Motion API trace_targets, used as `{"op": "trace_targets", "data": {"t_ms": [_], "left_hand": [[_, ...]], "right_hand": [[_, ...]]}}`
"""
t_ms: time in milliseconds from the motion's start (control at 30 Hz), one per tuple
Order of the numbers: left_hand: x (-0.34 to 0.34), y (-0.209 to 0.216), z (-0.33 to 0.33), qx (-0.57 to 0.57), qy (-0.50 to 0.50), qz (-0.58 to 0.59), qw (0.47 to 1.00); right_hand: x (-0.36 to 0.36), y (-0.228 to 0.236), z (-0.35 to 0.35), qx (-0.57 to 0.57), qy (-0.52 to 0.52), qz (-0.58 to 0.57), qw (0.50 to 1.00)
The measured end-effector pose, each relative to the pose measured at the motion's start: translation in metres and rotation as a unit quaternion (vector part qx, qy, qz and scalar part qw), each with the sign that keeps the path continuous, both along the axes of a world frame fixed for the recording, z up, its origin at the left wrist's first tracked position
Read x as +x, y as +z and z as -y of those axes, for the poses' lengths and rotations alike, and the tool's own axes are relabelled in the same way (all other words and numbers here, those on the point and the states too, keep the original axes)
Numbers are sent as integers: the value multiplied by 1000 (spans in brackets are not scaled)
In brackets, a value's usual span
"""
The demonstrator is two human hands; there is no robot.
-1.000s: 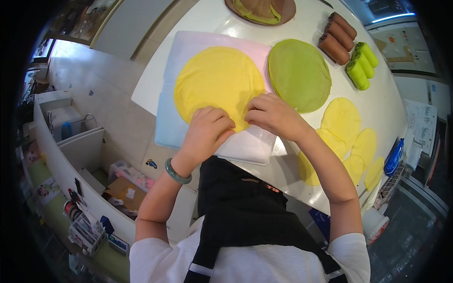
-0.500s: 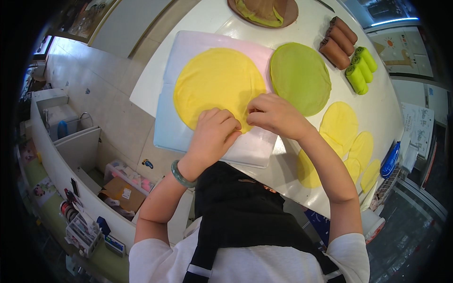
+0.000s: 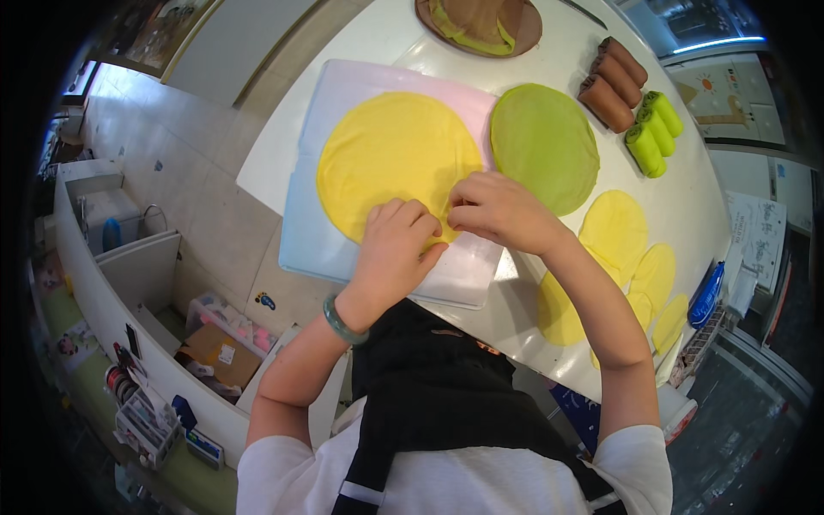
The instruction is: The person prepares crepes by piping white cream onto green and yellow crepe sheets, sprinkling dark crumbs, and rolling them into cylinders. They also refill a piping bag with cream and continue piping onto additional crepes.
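Observation:
A large round yellow crepe (image 3: 390,159) lies flat on a pastel pink and blue board (image 3: 300,232) in front of me. My left hand (image 3: 396,245) is closed on the crepe's near edge, its fingertips bent down with the thumb beside them. Just to the right, my right hand (image 3: 502,210) pinches the near right part of the same edge. A small gap separates the two hands, and the pinched edge is partly hidden under the fingers. Beyond my right hand a round green crepe (image 3: 545,146) rests beside the board.
Brown rolls (image 3: 614,103) and green rolls (image 3: 644,154) stand in rows at the far right. Several smaller yellow crepes (image 3: 614,227) are spread near my right forearm. A brown plate (image 3: 528,30) with brown and green sheets sits at the back. A blue packet (image 3: 708,296) lies by the right edge.
Both hands stay at the crepe's near edge. My left thumb has shifted slightly right and the left wrist with its bangle has moved a little right.

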State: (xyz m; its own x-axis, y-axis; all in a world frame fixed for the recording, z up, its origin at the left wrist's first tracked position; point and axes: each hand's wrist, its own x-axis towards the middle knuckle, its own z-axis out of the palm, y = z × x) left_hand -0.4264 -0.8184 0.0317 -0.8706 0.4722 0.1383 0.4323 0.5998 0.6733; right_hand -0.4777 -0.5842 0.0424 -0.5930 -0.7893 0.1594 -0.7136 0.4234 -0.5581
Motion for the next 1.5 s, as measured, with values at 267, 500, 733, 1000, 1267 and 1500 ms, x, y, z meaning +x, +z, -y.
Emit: {"op": "trace_targets", "data": {"t_ms": [267, 500, 733, 1000, 1267, 1500], "left_hand": [[1, 1, -5, 6, 27, 7, 1000], [1, -2, -18, -3, 55, -25, 998], [-2, -4, -17, -9, 58, -28, 998], [0, 2, -16, -8, 53, -22, 998], [-1, -3, -16, 2, 58, -34, 998], [0, -4, -15, 6, 60, -32, 998]], "right_hand": [[2, -6, 0, 37, 28, -45, 998], [4, -8, 2, -1, -3, -4, 1000], [1, -3, -3, 18, 21, -36, 999], [2, -4, 0, 28, 25, -27, 999], [3, -3, 0, 3, -7, 25, 1000], [3, -1, 7, 2, 0, 34, 999]]}}
